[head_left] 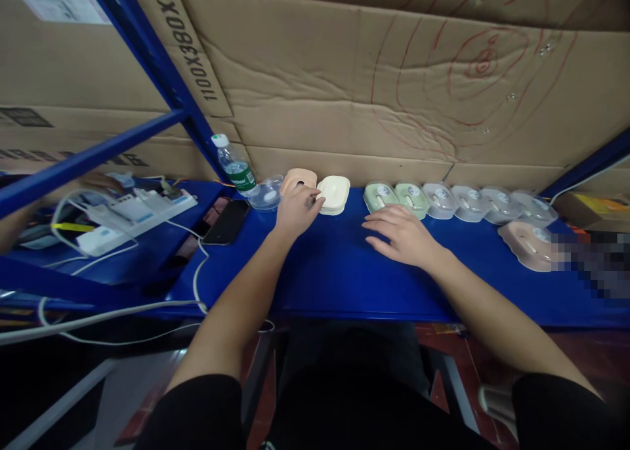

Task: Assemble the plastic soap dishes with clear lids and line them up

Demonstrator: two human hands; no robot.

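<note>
1. Head view: at the centre of the frame, the left hand [296,212] is placed at the left edge of the cream box [335,193]; whether its grip is clamped there or only rested cannot be told.
2. Just left of the cream box, the peach box [299,176] is partly hidden by the same hand.
3. Right of centre, the right hand [406,235] is held over the table [325,273], near the front of the green boxes [402,197]; its grip is apart, and nothing is seen in it.
4. The step in hand is judged to be the handling of the cream box, by the left hand alone.
5. For any lift, a sure hold on both its sides would be called for, with the peach box left undisturbed.
6. Toward the right, the row is continued by grey boxes [471,204].
</note>
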